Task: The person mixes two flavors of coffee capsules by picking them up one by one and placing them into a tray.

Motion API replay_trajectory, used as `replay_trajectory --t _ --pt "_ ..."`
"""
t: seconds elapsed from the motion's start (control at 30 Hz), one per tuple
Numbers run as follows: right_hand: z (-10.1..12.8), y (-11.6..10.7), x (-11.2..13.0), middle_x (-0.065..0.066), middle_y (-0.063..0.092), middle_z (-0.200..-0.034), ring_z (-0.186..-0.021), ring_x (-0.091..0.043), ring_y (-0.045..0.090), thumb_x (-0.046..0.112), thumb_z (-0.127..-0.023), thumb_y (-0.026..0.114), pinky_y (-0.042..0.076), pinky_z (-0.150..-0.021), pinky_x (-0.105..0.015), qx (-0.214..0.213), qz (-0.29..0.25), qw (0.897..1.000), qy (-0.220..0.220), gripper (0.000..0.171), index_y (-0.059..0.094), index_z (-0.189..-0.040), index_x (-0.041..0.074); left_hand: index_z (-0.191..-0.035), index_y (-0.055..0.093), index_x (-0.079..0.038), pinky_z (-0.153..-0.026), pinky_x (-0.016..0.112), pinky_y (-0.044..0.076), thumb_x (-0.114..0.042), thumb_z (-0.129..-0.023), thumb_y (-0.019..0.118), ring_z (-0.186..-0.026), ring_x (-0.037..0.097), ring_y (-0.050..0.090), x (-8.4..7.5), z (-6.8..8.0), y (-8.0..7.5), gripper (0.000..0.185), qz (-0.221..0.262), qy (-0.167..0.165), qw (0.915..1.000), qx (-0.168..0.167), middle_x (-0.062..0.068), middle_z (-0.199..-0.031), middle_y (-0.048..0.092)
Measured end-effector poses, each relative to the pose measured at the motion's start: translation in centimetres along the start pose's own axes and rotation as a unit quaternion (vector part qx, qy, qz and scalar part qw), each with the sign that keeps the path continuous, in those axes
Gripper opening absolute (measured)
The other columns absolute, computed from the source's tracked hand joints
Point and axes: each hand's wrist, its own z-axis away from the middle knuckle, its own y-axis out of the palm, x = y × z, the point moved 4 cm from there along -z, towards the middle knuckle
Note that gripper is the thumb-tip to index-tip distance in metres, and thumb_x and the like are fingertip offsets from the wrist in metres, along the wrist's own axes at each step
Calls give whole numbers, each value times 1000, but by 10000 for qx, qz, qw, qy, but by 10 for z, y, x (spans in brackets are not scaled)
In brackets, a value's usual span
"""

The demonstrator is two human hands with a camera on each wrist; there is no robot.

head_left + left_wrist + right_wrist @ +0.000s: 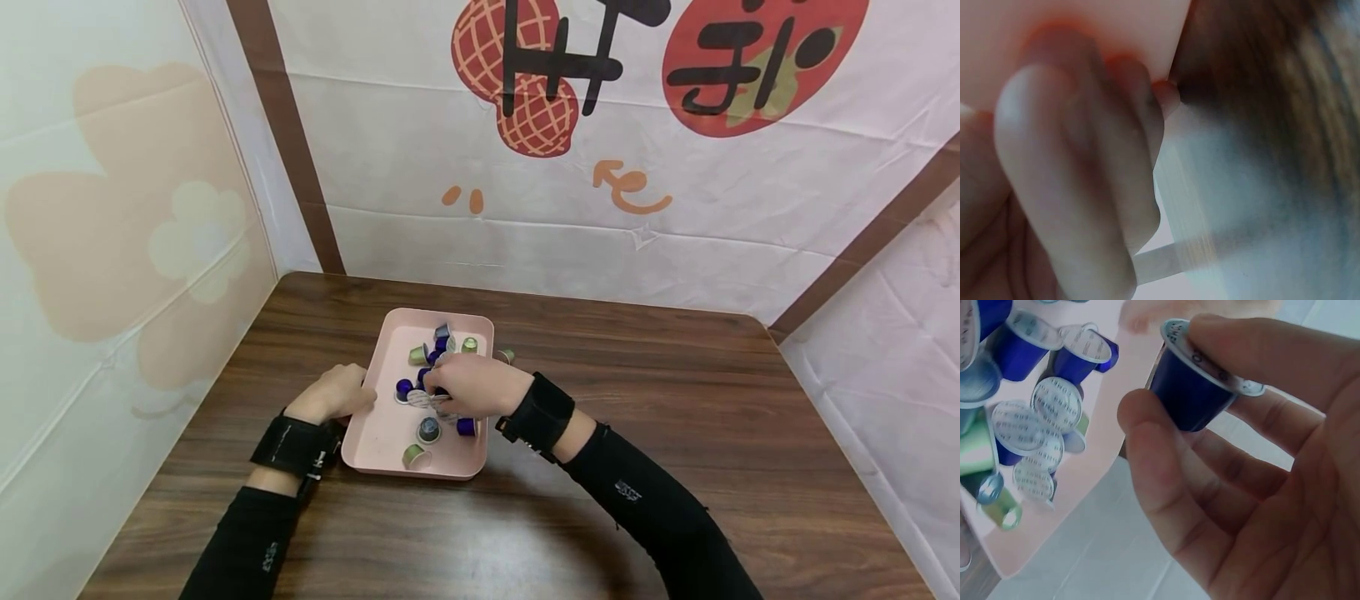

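A pink tray holds several small coffee capsules in blue, green and grey-blue. My left hand grips the tray's left rim, its curled fingers against the pink wall in the left wrist view. Over the tray's right half is my right hand. Between thumb and fingertips it pinches a dark blue coffee capsule, whose printed white lid faces the thumb. A blue capsule lies just below that hand in the head view. Toward the near side are a grey-blue capsule and a green capsule.
Outside the tray's right edge, another green capsule lies on the brown wooden table. Printed cloth walls enclose the table at the back and both sides.
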Motion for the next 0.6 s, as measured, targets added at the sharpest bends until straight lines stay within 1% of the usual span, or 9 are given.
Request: replay_trajectory --t 0.2,0.3,0.43,0.6 --pt "-18 6 6 3 56 -87 -76 -8 50 14 -88 63 40 -66 -16 135 -69 9999 -71 11 67 -98 11 -95 62 4 -49 30 49 -11 -85 53 -57 18 60 0 0 0 20 -17 -6 10000 37 9 -73 60" --pt "-27 12 6 3 57 -86 -75 -8 50 13 -89 61 40 -65 -15 247 -96 9996 -21 11 67 -98 12 -94 62 3 -49 30 49 -11 -85 53 -57 18 59 0 0 -1 19 -17 -1 10000 32 9 -72 60" --pt "-36 17 6 3 57 -85 -74 -9 51 15 -89 62 41 -64 -16 451 -119 9988 148 13 67 -100 13 -94 62 3 -49 30 49 -11 -85 52 -57 18 60 0 0 -2 19 31 7 10000 33 9 -73 60" --pt "-42 20 7 4 58 -87 -74 -9 53 18 -88 65 42 -65 -17 600 -92 9978 283 20 66 -107 13 -96 62 4 -49 29 49 -11 -86 51 -57 18 60 0 0 0 21 37 9 10000 60 9 -73 60"
